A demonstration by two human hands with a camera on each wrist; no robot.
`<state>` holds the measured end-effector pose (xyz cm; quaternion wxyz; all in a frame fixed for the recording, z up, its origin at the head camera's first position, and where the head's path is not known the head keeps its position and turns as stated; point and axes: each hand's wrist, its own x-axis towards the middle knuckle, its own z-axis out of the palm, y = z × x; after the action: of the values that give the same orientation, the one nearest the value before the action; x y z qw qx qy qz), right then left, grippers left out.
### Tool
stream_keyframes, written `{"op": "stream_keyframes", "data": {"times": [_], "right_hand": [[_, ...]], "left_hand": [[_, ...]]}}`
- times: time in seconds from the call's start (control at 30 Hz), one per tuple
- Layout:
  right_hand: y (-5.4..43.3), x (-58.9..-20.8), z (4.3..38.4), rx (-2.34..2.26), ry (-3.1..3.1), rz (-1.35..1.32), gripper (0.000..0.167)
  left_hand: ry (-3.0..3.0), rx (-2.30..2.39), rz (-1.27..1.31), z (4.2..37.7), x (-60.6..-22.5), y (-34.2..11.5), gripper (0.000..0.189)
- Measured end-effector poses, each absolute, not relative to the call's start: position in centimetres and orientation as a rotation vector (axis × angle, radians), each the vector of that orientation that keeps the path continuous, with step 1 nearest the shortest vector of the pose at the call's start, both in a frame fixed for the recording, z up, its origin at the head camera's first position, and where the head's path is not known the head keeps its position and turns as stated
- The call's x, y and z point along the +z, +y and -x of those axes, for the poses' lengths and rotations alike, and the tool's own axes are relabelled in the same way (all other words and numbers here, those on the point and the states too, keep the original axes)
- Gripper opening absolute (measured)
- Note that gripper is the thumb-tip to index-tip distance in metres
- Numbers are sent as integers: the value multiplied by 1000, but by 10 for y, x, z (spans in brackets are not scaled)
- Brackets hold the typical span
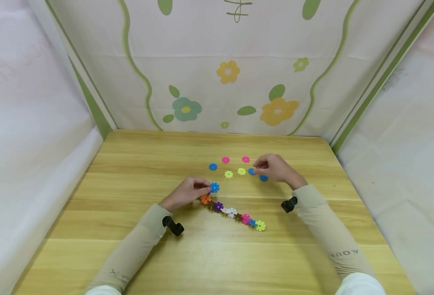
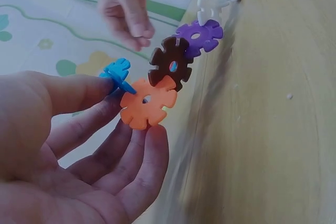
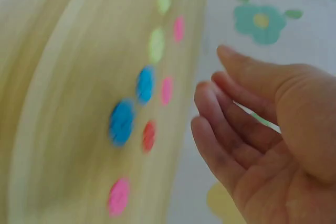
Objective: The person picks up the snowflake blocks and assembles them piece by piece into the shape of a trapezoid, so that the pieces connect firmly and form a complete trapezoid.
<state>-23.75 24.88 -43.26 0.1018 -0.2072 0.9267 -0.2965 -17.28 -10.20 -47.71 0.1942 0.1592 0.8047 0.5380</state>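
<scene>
My left hand [image 1: 188, 192] pinches the end of a chain of notched plastic snowflake discs, its thumb at a blue disc [image 2: 116, 74] beside an orange disc [image 2: 147, 102]. From there the chain runs through a brown disc [image 2: 171, 62], a purple disc [image 2: 199, 36] and white discs [image 2: 211, 4] to a pink disc [image 1: 245, 219] and a yellow-green disc [image 1: 260, 225]. My right hand [image 1: 273, 168] hovers over the loose discs at the back, fingers loosely bent and nothing between them in the right wrist view. A loose blue disc [image 1: 251, 171] shows beside its fingertips.
Several loose discs lie on the wooden table [image 1: 128, 172], among them a pink disc [image 1: 226, 160], a yellow-green disc [image 1: 228, 174] and a red disc [image 3: 149, 136]. A printed fabric wall [image 1: 209, 94] stands behind the table, with pale fabric on both sides.
</scene>
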Motion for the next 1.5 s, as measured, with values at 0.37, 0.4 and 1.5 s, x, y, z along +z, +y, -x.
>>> {"op": "stream_keyframes", "data": {"times": [0.37,0.4,1.5], "right_hand": [[275,-477,237,-695,2839,485,27],[275,-479,236,-698,2843,474,26],[199,-437,233,-984,2682,966,5]], "left_hand": [[2248,1492,-479,173,-481,-101,20],[2246,1493,-479,173,-482,-101,19],[2401,1672,-33,172,-477,-124,25]]}}
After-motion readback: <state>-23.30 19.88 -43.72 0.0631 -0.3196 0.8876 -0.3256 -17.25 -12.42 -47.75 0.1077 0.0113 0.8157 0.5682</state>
